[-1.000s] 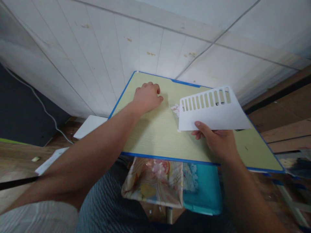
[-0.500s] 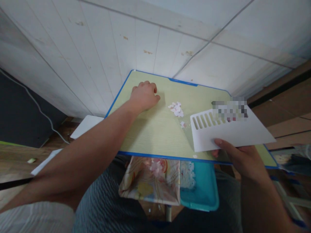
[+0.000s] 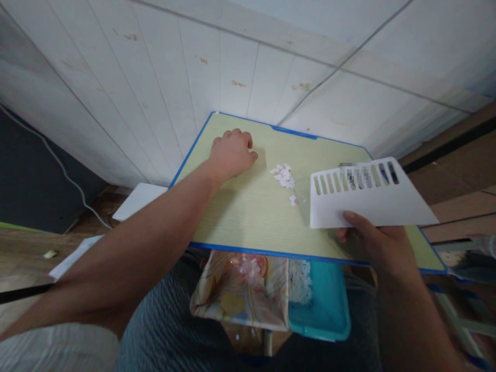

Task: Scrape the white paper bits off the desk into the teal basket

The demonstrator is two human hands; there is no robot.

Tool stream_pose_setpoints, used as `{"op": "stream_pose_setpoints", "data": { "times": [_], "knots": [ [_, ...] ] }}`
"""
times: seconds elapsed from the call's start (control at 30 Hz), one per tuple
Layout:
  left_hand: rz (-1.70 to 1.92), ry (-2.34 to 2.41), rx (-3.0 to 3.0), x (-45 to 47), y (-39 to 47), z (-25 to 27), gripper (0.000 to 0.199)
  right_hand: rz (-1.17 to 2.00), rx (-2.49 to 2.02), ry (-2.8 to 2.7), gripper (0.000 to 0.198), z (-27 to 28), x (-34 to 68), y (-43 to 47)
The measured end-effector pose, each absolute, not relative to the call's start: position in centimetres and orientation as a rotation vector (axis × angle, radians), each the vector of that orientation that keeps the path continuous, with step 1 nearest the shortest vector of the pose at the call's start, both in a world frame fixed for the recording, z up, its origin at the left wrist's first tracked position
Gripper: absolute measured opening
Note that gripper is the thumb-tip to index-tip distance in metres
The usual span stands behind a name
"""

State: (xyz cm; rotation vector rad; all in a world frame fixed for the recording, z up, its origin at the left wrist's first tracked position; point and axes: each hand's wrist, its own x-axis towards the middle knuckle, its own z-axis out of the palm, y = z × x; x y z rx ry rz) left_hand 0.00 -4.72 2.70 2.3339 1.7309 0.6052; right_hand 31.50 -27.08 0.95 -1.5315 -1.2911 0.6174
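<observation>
My left hand (image 3: 232,152) rests on the pale yellow tabletop (image 3: 248,217), its fingers loosely bent and the thumb apart, with nothing visible in it. Just right of it lies a small heap of white paper bits (image 3: 284,176), with a stray bit closer to me. A white card (image 3: 368,205) with a row of long slots along its far edge is pinched by my right hand (image 3: 377,245), thumb on top and fingers beneath. The card is held tilted above the table's right side. Part of the view through its slots is pixelated.
Below the table's blue front edge sit a patterned cloth-lined container (image 3: 256,310) with pinkish-white scraps and a teal bin (image 3: 329,305) with white pieces. A panelled wall (image 3: 201,77) borders the far side. White sheets (image 3: 139,201) lie low at left.
The card has tipped so its slots show more fully, and its near-left corner has lifted away from the table's front edge. My left hand stays in place.
</observation>
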Motion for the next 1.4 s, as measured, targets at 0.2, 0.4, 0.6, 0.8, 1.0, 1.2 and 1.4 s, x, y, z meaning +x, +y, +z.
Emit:
{"op": "stream_pose_setpoints", "data": {
  "times": [0.2,0.4,0.6,0.8,1.0,1.2,1.4],
  "knots": [
    [0.613,1.755,2.322,0.1,-4.6,2.5,0.031,0.471,-1.548,-1.252,0.046,0.8,27.9,-23.5],
    [0.62,1.742,2.314,0.1,-4.6,2.5,0.031,0.445,-1.565,-1.36,0.047,0.8,28.2,-23.7],
    [0.633,1.727,2.322,0.1,-4.3,2.2,0.031,0.418,-1.531,-1.394,0.052,1.3,28.2,-24.5],
    [0.626,1.741,2.307,0.2,-4.3,2.2,0.032,0.508,-1.608,-1.438,0.059,1.5,28.5,-25.8],
    [0.632,1.715,2.3,0.1,-4.3,2.3,0.036,0.833,-1.529,-1.484,0.063,2.3,30.6,-27.4],
    [0.661,1.701,2.289,0.0,-4.1,2.1,0.034,0.878,-1.486,-1.453,0.062,1.7,31.5,-27.6],
    [0.668,1.731,2.305,-0.1,-3.9,2.0,0.03,0.721,-1.503,-1.452,0.059,0.8,31.1,-27.1]
  ]
}}
